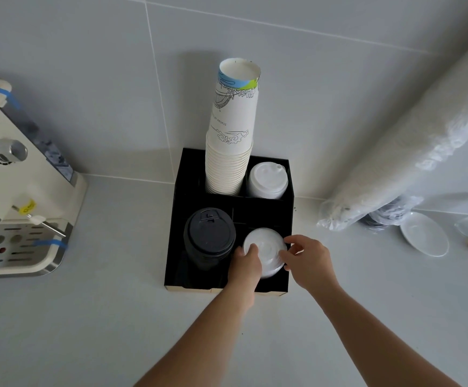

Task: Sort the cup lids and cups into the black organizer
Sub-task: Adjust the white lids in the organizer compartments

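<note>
Both hands, left [246, 262] and right [307, 261], pinch the white lids [266, 251] at lower right of the organizer [288, 208]. Likely light, slippery, loosely nested; grip opposite rims.

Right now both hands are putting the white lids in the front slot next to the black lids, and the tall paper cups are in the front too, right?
Not quite. The head view shows the paper cups in the back row of the black organizer, beside another white stack. The rest holds: the left hand and right hand hold the white lids in the front slot next to the black lids.
</note>
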`<action>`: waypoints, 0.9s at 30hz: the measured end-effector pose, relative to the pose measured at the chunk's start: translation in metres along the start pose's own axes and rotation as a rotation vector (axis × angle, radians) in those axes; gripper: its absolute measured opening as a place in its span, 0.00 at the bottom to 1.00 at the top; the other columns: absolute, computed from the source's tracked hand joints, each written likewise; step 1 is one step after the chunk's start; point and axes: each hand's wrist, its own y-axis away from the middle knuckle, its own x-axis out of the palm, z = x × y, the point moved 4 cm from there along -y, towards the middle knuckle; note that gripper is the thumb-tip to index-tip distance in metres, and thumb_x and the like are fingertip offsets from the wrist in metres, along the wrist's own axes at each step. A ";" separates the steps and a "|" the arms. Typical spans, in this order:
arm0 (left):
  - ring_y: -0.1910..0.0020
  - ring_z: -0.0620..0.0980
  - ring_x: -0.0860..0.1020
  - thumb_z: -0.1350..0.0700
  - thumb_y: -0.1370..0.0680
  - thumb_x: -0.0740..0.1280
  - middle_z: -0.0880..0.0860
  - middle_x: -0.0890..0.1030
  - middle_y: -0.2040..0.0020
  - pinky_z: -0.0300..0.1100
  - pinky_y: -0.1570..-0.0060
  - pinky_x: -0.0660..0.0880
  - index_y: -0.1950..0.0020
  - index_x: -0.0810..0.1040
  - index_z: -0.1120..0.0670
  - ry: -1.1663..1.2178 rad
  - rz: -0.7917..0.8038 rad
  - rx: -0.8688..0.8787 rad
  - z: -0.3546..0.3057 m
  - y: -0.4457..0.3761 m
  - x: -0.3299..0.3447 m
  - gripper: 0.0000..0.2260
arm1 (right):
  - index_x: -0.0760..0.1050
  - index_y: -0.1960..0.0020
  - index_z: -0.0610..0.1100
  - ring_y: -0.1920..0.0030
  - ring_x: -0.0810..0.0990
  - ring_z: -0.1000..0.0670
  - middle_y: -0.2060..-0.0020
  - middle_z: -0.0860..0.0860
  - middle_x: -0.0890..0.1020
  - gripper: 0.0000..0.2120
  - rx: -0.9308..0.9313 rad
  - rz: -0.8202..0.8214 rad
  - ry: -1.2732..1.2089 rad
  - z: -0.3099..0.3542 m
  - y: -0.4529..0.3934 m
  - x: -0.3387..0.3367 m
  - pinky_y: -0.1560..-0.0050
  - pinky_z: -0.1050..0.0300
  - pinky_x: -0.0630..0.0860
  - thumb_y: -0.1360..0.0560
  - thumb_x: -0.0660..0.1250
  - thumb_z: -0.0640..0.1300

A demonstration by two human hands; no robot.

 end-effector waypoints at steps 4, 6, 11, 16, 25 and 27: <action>0.39 0.54 0.74 0.44 0.24 0.59 0.52 0.75 0.35 0.50 0.37 0.72 0.29 0.69 0.49 0.042 -0.018 0.005 0.003 -0.005 0.001 0.24 | 0.83 0.50 0.44 0.61 0.83 0.43 0.65 0.45 0.83 0.07 -0.069 -0.002 0.080 0.000 0.002 0.002 0.56 0.49 0.80 0.26 0.69 0.41; 0.36 0.54 0.73 0.44 0.23 0.59 0.52 0.75 0.33 0.50 0.36 0.70 0.28 0.68 0.50 0.045 -0.018 0.017 0.003 -0.004 0.002 0.24 | 0.83 0.53 0.44 0.62 0.80 0.44 0.67 0.46 0.82 0.05 -0.106 0.016 0.141 -0.001 0.002 0.004 0.59 0.52 0.77 0.25 0.68 0.42; 0.28 0.54 0.66 0.45 0.21 0.56 0.52 0.67 0.25 0.50 0.30 0.64 0.23 0.59 0.50 0.014 -0.012 0.052 -0.001 0.001 0.004 0.27 | 0.79 0.60 0.43 0.64 0.74 0.45 0.69 0.47 0.77 0.07 -0.133 0.033 0.221 0.000 0.001 0.003 0.62 0.54 0.73 0.25 0.66 0.42; 0.26 0.55 0.64 0.45 0.20 0.55 0.53 0.64 0.23 0.49 0.30 0.62 0.21 0.54 0.52 -0.054 -0.002 0.079 -0.003 0.003 0.003 0.28 | 0.80 0.53 0.39 0.62 0.78 0.43 0.67 0.44 0.80 0.08 -0.148 0.017 0.239 0.002 0.006 0.000 0.58 0.47 0.78 0.26 0.66 0.43; 0.29 0.54 0.66 0.43 0.22 0.58 0.53 0.66 0.25 0.46 0.36 0.64 0.22 0.58 0.52 -0.132 0.027 0.127 -0.003 0.024 -0.007 0.30 | 0.79 0.37 0.50 0.57 0.82 0.54 0.53 0.54 0.85 0.16 -0.063 0.045 0.155 0.000 0.014 -0.017 0.62 0.69 0.70 0.25 0.68 0.47; 0.26 0.53 0.63 0.42 0.22 0.60 0.52 0.63 0.23 0.46 0.34 0.63 0.21 0.54 0.52 -0.162 0.055 0.132 0.000 0.037 -0.015 0.33 | 0.80 0.37 0.49 0.57 0.82 0.55 0.53 0.55 0.85 0.17 -0.073 0.033 0.153 0.001 0.016 -0.023 0.56 0.65 0.72 0.25 0.69 0.47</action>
